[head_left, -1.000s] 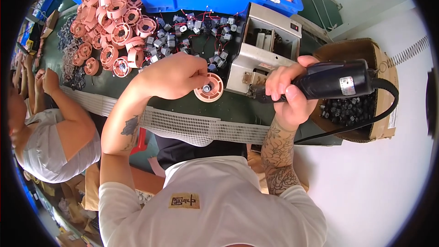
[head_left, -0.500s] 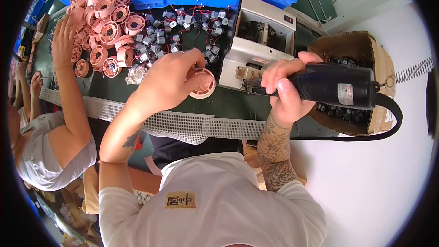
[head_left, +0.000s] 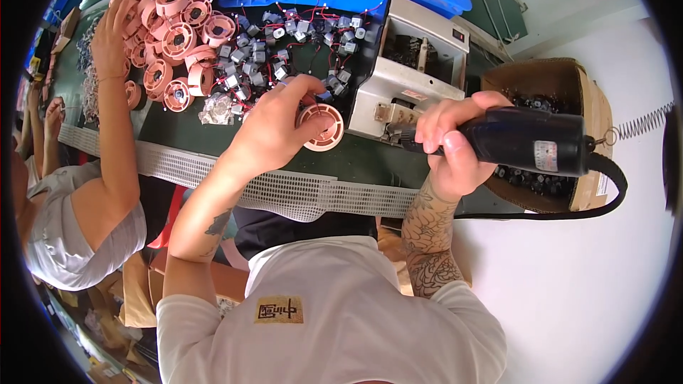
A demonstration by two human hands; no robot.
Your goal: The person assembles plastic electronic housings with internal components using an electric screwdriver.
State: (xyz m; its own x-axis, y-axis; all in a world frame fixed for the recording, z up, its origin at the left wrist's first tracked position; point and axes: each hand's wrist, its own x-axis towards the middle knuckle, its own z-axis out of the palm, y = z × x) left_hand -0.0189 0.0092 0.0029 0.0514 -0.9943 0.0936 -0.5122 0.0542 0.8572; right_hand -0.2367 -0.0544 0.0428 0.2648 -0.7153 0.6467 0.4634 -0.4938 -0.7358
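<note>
"What do you have in your left hand?"

"My left hand point(head_left: 274, 124) is pinching a pink ring-shaped part point(head_left: 333, 129) by its left side, the thumb laid over its face and the fingers curled behind. The part is at the near side of the bench, just left of the grey metal machine point(head_left: 409, 87)."

"And the right?"

"My right hand point(head_left: 455, 144) is wrapped round the front of a black power driver point(head_left: 514, 132), lying nearly level with its tip toward the left, by the machine's near edge. I can't tell whether the tip touches metal."

"Which step would you call this?"

"I'd judge it a steadying step: part held in one hand, tool ready in the other, the two apart."

"So what does the next move call for?"

"In my view, a firm left pinch with the thumb clear of the holes, and a right wrist free to swing the driver without catching the machine."

"Anything close by?"

"Small motors with red wires point(head_left: 249, 67) lie just beyond my left hand, and a heap of pink rings point(head_left: 178, 41) farther left."
</note>
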